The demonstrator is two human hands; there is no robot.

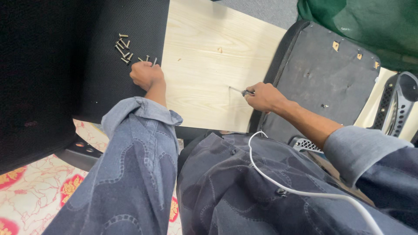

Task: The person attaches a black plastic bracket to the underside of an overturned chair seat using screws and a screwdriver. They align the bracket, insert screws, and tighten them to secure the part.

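Note:
My left hand (146,75) rests on a black mesh chair part (109,65), fingers curled over a screw beside several loose brass screws (123,47). My right hand (264,96) grips a screwdriver (238,90), whose thin metal shaft points left with its tip on a light wooden board (204,56). The board lies between the two black chair parts.
A black chair seat underside (322,74) with brass-coloured fittings lies to the right. A green cloth (365,21) is at top right. A white cable (300,189) runs across my patterned blue clothing. A floral floor covering (30,196) shows at lower left.

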